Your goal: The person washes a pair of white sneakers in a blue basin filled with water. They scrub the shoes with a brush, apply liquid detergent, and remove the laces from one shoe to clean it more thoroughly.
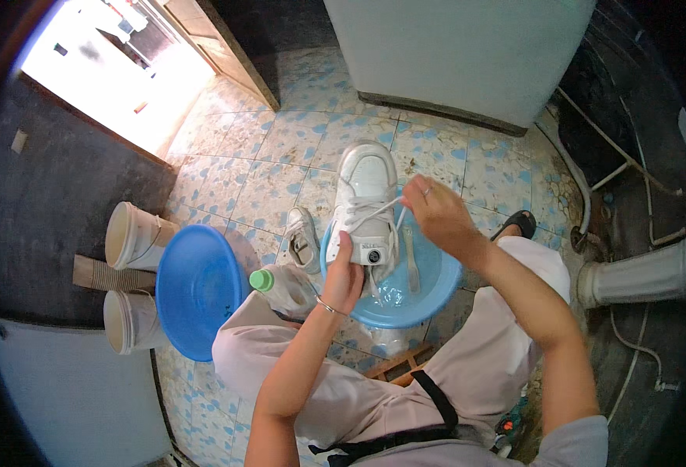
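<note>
A white lace-up sneaker (368, 187) is held toe away from me above a light blue basin (436, 292) of water. My left hand (344, 274) grips it near the tongue and heel end, thumb on top. With pinched fingers, my right hand (439, 208) holds a white shoelace (400, 218) out to the sneaker's right side. Part of the lace hangs down toward the water. A pale, long-handled brush-like tool (411, 261) lies in the basin; its exact kind is unclear. The matching white sneaker (302, 239) rests on the floor, left of the basin.
A bottle with a green cap (262, 280) stands by my left knee. Farther left are a large blue tub (201, 292) and white buckets (131, 241). A white pedestal (638, 272) and pipes line the right wall. An open door (226, 50) is at the far left.
</note>
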